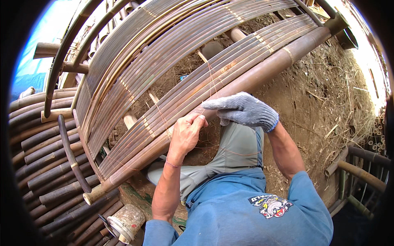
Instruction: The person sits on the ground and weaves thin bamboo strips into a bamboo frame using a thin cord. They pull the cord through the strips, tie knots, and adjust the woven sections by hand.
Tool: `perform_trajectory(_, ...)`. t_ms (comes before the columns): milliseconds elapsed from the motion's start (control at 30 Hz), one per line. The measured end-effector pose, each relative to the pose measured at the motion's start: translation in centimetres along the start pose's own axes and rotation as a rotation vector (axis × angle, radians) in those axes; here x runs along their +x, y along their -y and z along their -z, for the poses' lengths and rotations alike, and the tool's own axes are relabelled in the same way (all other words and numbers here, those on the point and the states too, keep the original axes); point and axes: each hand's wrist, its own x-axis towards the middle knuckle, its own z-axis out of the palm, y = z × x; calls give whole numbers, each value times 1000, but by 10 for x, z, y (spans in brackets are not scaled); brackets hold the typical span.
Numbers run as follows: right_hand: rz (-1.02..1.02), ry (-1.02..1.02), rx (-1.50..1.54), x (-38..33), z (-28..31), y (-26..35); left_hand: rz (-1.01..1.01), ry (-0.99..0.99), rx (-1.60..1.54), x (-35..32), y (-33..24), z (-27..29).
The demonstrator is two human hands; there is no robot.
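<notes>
A frame of long split bamboo slats lies across thick bamboo poles in front of me. My left hand is bare and pinches a thin orange string against the lowest slats, fingers closed on it. My right hand wears a grey knit glove and presses flat on the thick pole and slat edge, just right of the left hand. The string runs up across the slats and down in loops over my grey trouser knee.
Stacked dark bamboo poles fill the left side. A cut bamboo section stands at the bottom left. Bare earth with dry straw lies to the right, with more bamboo pieces at the right edge.
</notes>
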Motion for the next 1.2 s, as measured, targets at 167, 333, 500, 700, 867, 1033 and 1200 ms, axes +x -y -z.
perform_trajectory(167,165,-140,-522,10,-8,-12,-103,152,114,11,-10,3)
perform_trajectory(333,403,-482,-890,-28,-26,-3,-154,117,-127,-11,-30,-2)
perform_trajectory(500,358,-706,-1036,-69,-47,18,-24,84,-556,-54,-50,-11)
perform_trajectory(700,376,-566,-761,-71,-61,27,-498,-34,-130,-45,-50,-32)
perform_trajectory(867,293,-633,-215,-56,-50,35,-755,-228,139,-43,-50,-18)
perform_trajectory(1033,455,-416,-158,-23,-49,31,-668,-283,7,-44,-51,0)
perform_trajectory(1200,339,-562,-383,-12,-61,23,-679,-435,110,-44,-44,-2)
